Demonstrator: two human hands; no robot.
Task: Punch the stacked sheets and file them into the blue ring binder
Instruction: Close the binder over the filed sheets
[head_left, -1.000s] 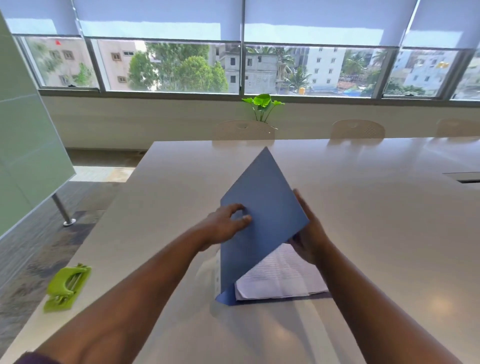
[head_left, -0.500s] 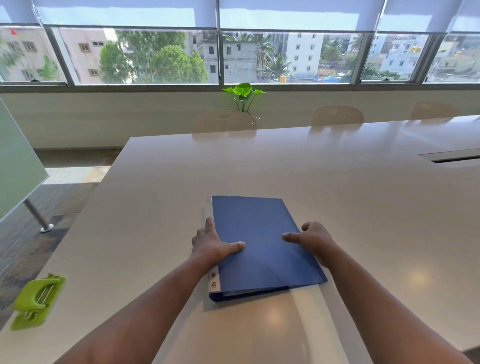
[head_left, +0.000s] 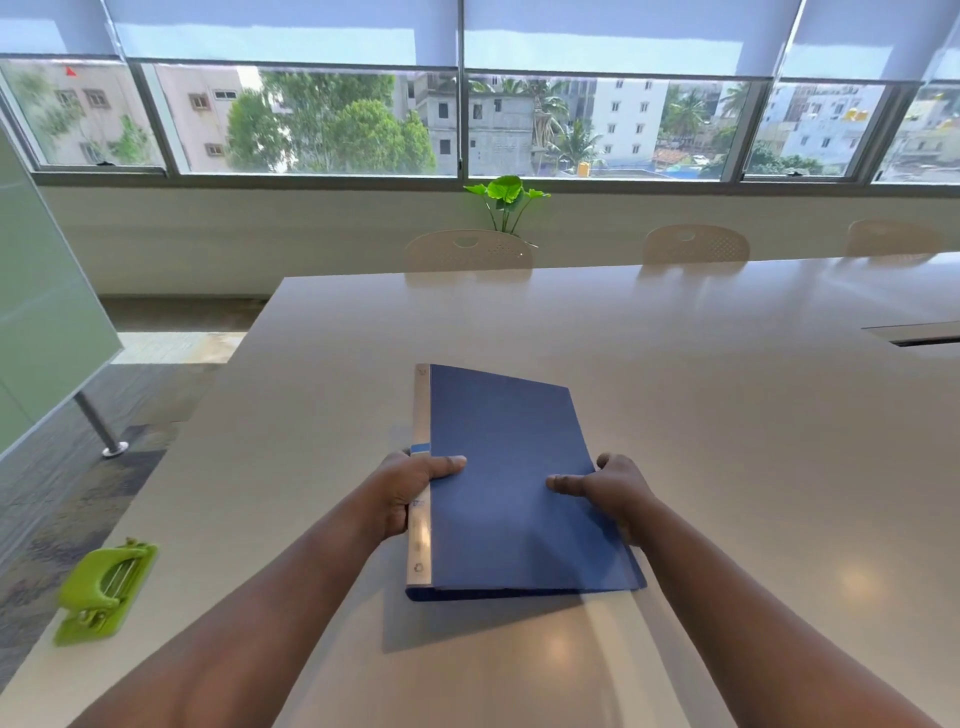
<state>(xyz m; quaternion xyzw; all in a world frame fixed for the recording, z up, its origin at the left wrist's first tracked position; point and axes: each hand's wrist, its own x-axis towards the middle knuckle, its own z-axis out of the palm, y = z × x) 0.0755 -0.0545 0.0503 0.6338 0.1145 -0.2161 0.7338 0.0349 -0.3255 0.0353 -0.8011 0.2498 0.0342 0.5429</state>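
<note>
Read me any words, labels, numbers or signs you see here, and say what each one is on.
No text here is readable.
Grey spine strip of the blue ring binder: small marks and a round recycling-type symbol near its near end, too small and blurred to read.
Small blue-and-white label on that spine, beside the left hand: blurred, unreadable.
Lime-green plastic hole punch: no visible lettering.

Blue ring binder (head_left: 511, 478), closed, tilted above table

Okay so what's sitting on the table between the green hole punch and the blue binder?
Nothing: the head view shows bare table between the hole punch and the binder, crossed only by the left forearm.
</note>
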